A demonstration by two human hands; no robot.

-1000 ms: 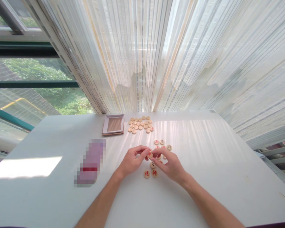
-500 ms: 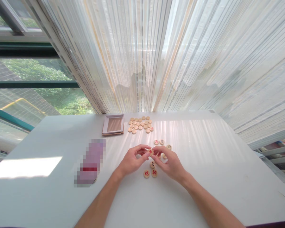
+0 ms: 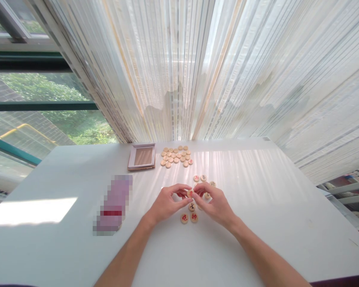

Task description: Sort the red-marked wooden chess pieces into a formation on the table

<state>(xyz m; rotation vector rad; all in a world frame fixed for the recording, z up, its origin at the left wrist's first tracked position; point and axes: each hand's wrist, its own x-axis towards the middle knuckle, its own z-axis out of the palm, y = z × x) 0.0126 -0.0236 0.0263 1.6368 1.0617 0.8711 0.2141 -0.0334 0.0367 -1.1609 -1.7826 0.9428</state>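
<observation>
Left hand [image 3: 170, 202] and right hand [image 3: 214, 201] meet above the worktop [image 3: 164, 255], fingertips drawn narrow, with one red-marked piece [image 3: 189, 193] held between them; a black-marked disc [image 3: 192, 207] lies just on the near side of it, two red-marked discs [image 3: 189, 218] nearer still, side by side. Further discs [image 3: 203, 177] lie beyond the right hand, some partly hidden by it; farther back, a cluster [image 3: 176, 155] of pale discs lies beside an open box [image 3: 143, 156].
</observation>
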